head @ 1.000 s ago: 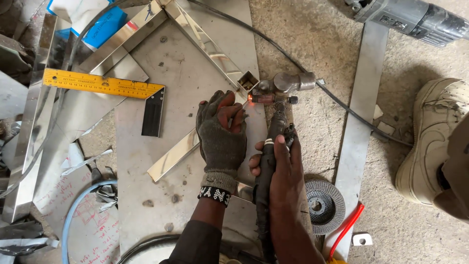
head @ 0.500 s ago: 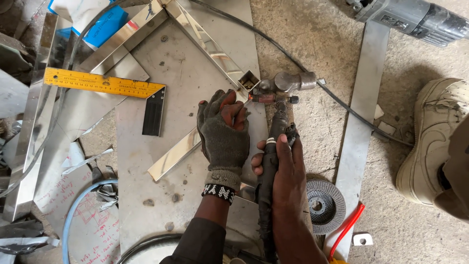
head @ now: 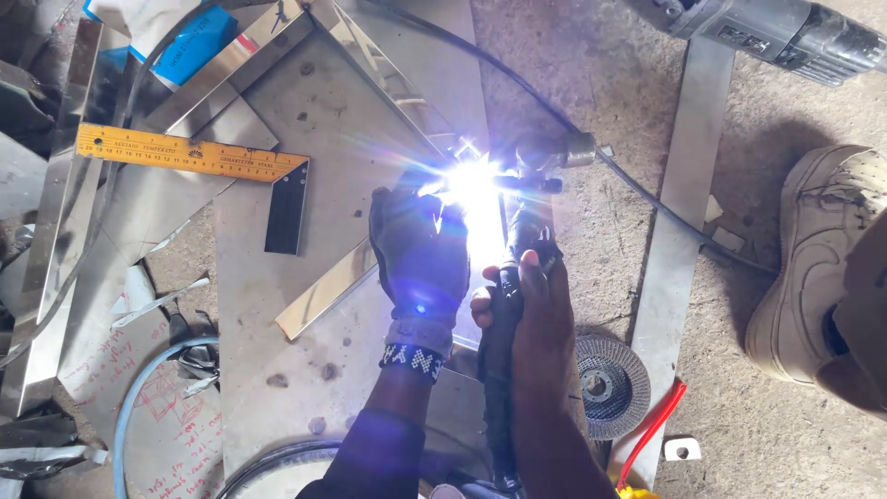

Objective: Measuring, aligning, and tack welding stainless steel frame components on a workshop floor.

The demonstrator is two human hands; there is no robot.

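Rough concrete floor (head: 758, 120) carries a flat steel sheet (head: 314, 120) where the welding goes on. Bare right hand (head: 536, 314) has its fingers clamped round the welding torch (head: 517, 240), its tip at a white arc (head: 473, 180) near the sheet's far right edge. Gloved left hand (head: 420, 245), fingers curled together, steadies a shiny metal strip (head: 323, 291) just beside the arc. Stiff, likely hot there; better gripped at its near end. Yellow square (head: 185, 157) lies left, grinding disc (head: 610, 383) right.

Shiny steel sheet (head: 342, 139), matt cloth glove (head: 420, 254), rough concrete floor (head: 748, 139)
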